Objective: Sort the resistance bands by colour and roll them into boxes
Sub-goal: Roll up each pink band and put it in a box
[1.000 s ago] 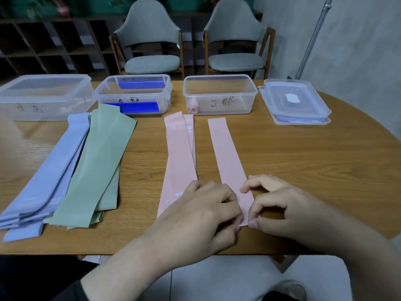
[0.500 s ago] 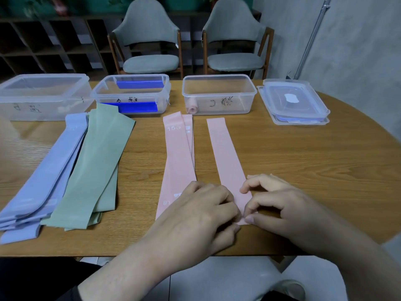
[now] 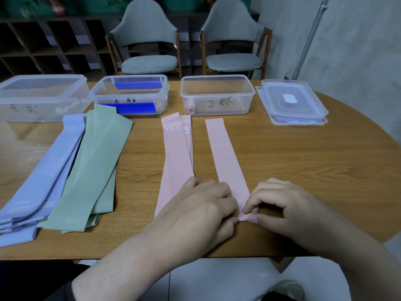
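Pinching the near end of a single pink band (image 3: 225,157) with both hands — left hand (image 3: 201,205) curled over from the left, right hand (image 3: 282,203) from the right, thumbs and forefingers meeting on the first small fold at the bench (image 3: 303,170) edge. Neither hand wide; both narrowed onto that tiny tuck, no other thing held.

Lying flat and straight, running away from the fold toward the clear pink box (image 3: 217,94), where one rolled pink band (image 3: 190,108) already sits in the left corner. Just to the left, two more pink bands (image 3: 176,153) stacked, marked 15 LB, partly under the left wrist. Further left, green bands (image 3: 91,166) and lilac bands (image 3: 41,177) in loose overlapping piles, not yet rolled. Behind them a middle box (image 3: 130,94) holding blue pieces and a far-left box (image 3: 41,96), contents unclear. Stacked lids (image 3: 291,101) at the right.

Likely light, thin, soft and limp — no stiffness to hold a curl alone, so probably prone to springing open if let go. Surface looks matte and rubbery, likely grippy against the wood, not slippery. Best held at both side edges of the starting fold, kept tight and even, then rolled forward under the fingertips; a skewed start would probably cone the roll.
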The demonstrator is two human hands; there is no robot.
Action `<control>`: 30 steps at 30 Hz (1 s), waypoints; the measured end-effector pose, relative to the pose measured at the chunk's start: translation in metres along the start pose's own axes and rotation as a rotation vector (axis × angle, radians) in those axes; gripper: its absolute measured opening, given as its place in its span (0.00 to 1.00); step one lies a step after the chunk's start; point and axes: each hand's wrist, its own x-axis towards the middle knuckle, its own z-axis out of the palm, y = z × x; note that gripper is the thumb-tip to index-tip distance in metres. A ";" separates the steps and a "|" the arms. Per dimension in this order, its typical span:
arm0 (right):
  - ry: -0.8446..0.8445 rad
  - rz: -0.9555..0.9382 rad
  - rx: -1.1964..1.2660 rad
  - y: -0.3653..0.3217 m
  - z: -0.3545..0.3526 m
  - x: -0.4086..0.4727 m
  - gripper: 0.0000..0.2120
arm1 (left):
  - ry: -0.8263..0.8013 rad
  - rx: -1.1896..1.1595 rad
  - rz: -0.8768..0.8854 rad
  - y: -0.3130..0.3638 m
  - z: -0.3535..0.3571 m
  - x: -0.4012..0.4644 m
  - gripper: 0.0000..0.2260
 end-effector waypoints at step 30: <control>0.061 0.044 0.016 0.004 0.005 0.003 0.05 | 0.095 -0.052 -0.108 -0.005 0.013 -0.004 0.07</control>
